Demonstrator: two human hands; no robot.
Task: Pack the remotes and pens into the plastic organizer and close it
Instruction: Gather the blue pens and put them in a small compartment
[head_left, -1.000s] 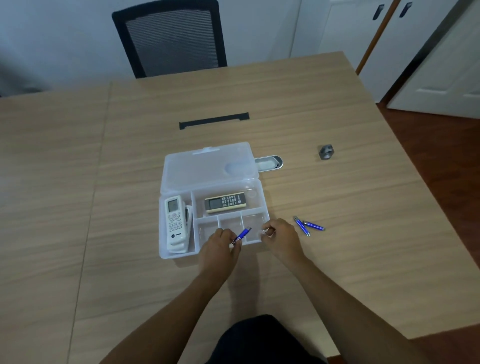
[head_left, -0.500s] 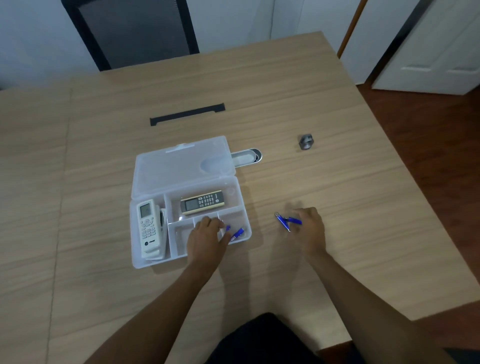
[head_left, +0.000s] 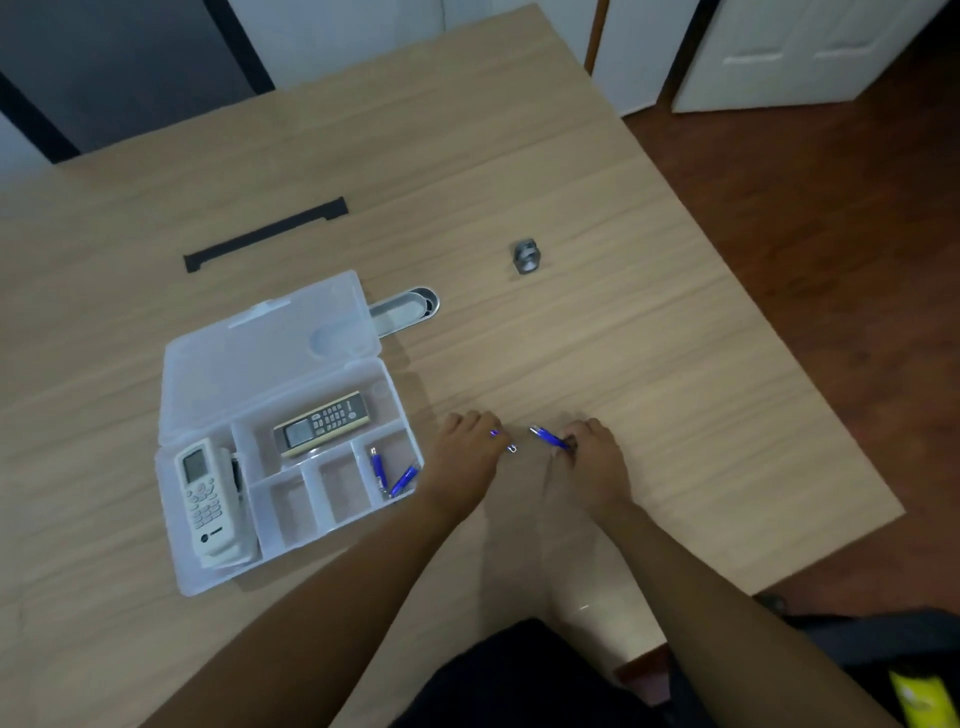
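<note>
Pens (head_left: 393, 476) lie in the open organizer (head_left: 218, 569)'s right compartment beside two remotes (head_left: 208, 499), while each hand's grip, left hand (head_left: 465, 457) and right hand (head_left: 597, 460), pinches one blue pen on the bench (head_left: 623, 338).

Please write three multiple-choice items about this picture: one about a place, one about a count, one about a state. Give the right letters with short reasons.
1. Where does the white remote lie?
A. left compartment of the organizer
B. on the table
C. on the lid

2. How many blue pens lie inside the organizer?
A. none
B. two
C. four

3. What state is the organizer's lid in?
A. shut
B. open, laid back
C. taken off

Answers:
1. A, it fills the long left compartment.
2. B, two lie in the small front right compartment.
3. B, the lid lies flat behind the tray, and all compartments show.
</note>
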